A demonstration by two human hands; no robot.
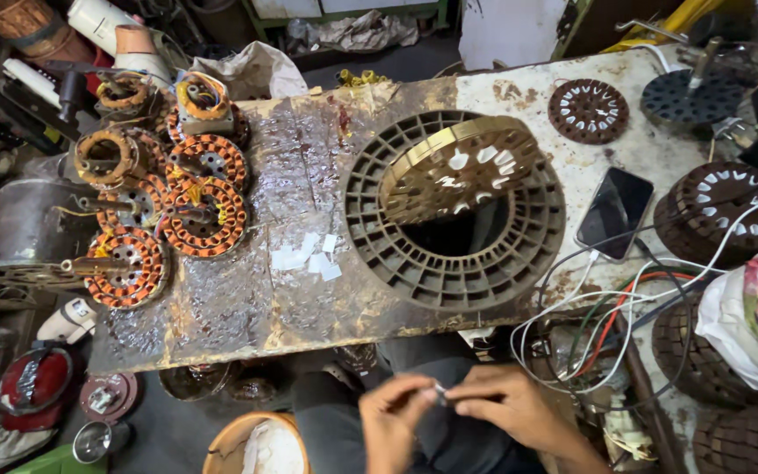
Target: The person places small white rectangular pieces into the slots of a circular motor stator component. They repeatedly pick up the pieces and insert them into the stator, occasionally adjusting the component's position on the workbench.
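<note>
1. The left hand (394, 420) and right hand (504, 409) are meeting low in the view, below the counter's near edge, fingertips pinching a tiny pale piece (439, 392) between them; it is too small to tell its material.
2. The counter (247, 303) is showing a worn, glossy, scratched metal-looking surface, rusty toward the far right.
3. A round grey plastic grille (484, 263), ribbed in rings, is lying on it, with a slotted brown stator disc (462, 167) tilting inside.
4. Small white paper slips (309, 256) are lying left of the grille.
5. Copper-wound stators (199, 215), orange and ring-shaped, are clustering at the left.
6. A dark phone (616, 211) is resting right of the grille.
</note>
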